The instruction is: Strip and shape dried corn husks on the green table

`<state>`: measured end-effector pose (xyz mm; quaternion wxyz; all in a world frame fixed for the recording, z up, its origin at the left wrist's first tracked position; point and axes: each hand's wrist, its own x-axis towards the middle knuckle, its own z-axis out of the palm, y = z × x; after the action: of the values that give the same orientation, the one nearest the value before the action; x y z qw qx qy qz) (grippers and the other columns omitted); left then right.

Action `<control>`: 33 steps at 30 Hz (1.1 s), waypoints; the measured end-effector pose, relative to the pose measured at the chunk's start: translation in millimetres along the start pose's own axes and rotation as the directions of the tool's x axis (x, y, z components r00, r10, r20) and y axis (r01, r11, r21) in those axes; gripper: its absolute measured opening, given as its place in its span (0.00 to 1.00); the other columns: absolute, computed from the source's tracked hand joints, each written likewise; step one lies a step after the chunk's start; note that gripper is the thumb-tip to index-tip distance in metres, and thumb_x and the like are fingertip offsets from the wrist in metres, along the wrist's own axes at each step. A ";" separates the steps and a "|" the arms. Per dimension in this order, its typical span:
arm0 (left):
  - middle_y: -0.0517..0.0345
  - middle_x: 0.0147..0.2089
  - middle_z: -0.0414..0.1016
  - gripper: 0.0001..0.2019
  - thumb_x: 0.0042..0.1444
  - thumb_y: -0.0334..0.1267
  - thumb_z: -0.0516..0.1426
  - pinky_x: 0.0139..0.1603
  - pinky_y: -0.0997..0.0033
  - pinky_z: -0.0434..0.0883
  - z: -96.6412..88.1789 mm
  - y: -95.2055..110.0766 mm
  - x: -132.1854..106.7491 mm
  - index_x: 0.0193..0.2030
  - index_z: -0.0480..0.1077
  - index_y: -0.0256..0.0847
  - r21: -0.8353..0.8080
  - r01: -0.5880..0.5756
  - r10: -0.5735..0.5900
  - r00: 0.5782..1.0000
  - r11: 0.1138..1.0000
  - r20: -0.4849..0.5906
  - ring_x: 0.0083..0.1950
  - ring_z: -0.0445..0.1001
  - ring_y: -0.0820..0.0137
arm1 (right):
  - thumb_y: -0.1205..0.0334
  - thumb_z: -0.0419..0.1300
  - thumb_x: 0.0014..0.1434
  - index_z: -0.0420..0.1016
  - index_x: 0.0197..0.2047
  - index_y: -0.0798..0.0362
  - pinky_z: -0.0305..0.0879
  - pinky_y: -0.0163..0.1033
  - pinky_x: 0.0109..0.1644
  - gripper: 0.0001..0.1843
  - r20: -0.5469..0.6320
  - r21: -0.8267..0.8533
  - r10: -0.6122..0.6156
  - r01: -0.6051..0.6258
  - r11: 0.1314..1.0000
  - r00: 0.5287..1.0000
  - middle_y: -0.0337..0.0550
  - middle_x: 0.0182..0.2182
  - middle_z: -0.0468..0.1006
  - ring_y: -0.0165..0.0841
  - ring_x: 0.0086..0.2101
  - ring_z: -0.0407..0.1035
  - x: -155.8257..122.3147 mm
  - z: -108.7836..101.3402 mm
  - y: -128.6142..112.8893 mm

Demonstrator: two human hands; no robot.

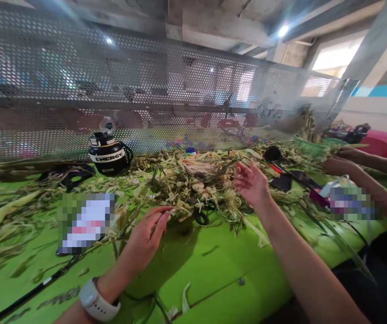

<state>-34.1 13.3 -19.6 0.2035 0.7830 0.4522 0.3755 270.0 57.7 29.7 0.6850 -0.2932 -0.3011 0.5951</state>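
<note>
A heap of dried, husk-like plant strips [203, 180] lies tangled before me, with a bundle of paler, straighter strips [198, 163] on its far side. My left hand [149, 234] is at the heap's near left edge, thumb and fingers pinched together. Whatever is between those fingertips is too small to make out. Over the right side of the heap, my right hand [252, 183] is raised with its palm turned up, fingers loosely curved and apart, holding nothing visible. Black looped handles, like those of scissors [201, 217], poke out of the near edge between my hands.
Left of the heap are a phone [87, 222] with a blurred screen and a black "ENERGY" jug [109, 155]. A perforated metal screen [146, 99] stands behind the green table [220, 274]. At right, another person's arms [365, 177] reach near a green basket [310, 146].
</note>
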 end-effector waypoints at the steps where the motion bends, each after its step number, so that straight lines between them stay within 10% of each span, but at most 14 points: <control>1: 0.52 0.45 0.73 0.15 0.60 0.44 0.45 0.42 0.69 0.68 0.0 0.0 0.1 0.38 0.70 0.41 0.000 0.001 -0.001 1.000 1.000 0.001 0.41 0.71 0.66 | 0.53 0.56 0.53 0.74 0.33 0.54 0.57 0.29 0.20 0.14 -0.010 0.004 0.030 -0.030 1.000 1.000 0.38 0.24 0.72 0.24 0.20 0.59 0.0 1.4 2.5; 6: 0.54 0.36 0.72 0.15 0.60 0.44 0.45 0.39 0.71 0.67 -0.2 3.5 0.6 0.30 0.66 0.41 -0.017 0.008 -0.009 1.000 1.000 -0.029 0.35 0.69 0.69 | 0.55 0.59 0.51 0.71 0.27 0.54 0.56 0.29 0.20 0.10 0.051 -0.051 0.060 -0.058 0.997 0.997 0.36 0.20 0.69 0.23 0.19 0.58 -3.0 4.8 7.5; 11: 0.62 0.22 0.63 0.17 0.60 0.45 0.43 0.30 0.73 0.63 -0.9 12.6 -0.5 0.24 0.60 0.41 -0.046 0.066 -0.069 0.995 0.997 -0.067 0.26 0.64 0.71 | 0.51 0.60 0.51 0.70 0.26 0.54 0.58 0.30 0.22 0.14 0.418 -0.324 0.113 0.032 0.946 0.901 0.35 0.20 0.68 0.24 0.20 0.61 -22.5 28.4 29.3; 14: 0.62 0.21 0.63 0.18 0.61 0.46 0.43 0.29 0.74 0.62 -0.2 16.8 -2.6 0.23 0.60 0.41 -0.121 0.086 -0.085 0.996 0.989 0.009 0.24 0.63 0.72 | 0.48 0.54 0.58 0.70 0.32 0.56 0.62 0.32 0.28 0.18 0.523 -0.648 0.308 0.136 0.749 0.794 0.38 0.25 0.71 0.26 0.23 0.65 -37.6 55.4 53.9; 18: 0.63 0.21 0.61 0.17 0.60 0.46 0.44 0.27 0.73 0.60 0.3 17.1 -3.6 0.24 0.60 0.41 -0.220 0.110 -0.103 0.994 0.969 0.045 0.23 0.62 0.72 | 0.45 0.48 0.60 0.66 0.31 0.54 0.56 0.32 0.28 0.21 0.532 -0.843 0.302 0.460 0.279 0.792 0.36 0.23 0.65 0.27 0.25 0.61 -49.3 84.6 88.0; 24: 0.65 0.20 0.58 0.15 0.56 0.48 0.48 0.24 0.74 0.58 0.1 18.5 -1.7 0.24 0.60 0.41 -0.472 0.236 -0.251 0.967 0.849 0.033 0.22 0.57 0.74 | 0.54 0.41 0.66 0.62 0.35 0.53 0.55 0.32 0.30 0.16 0.631 -0.774 0.157 0.629 0.073 0.759 0.39 0.27 0.68 0.28 0.27 0.62 -56.7 88.1 114.7; 33: 0.66 0.16 0.56 0.19 0.57 0.51 0.48 0.20 0.76 0.52 1.2 21.7 -4.6 0.21 0.58 0.40 -0.681 0.492 -0.236 0.867 0.543 0.438 0.18 0.52 0.78 | 0.56 0.37 0.66 0.61 0.34 0.54 0.47 0.34 0.24 0.18 0.792 -0.551 0.142 0.795 -0.255 0.594 0.42 0.26 0.70 0.28 0.22 0.60 -60.0 75.9 104.4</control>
<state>-22.5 -1.7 -7.9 0.6586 0.5511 0.3645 0.3600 138.9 14.0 -4.3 0.2322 -0.3635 -0.9017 -0.0315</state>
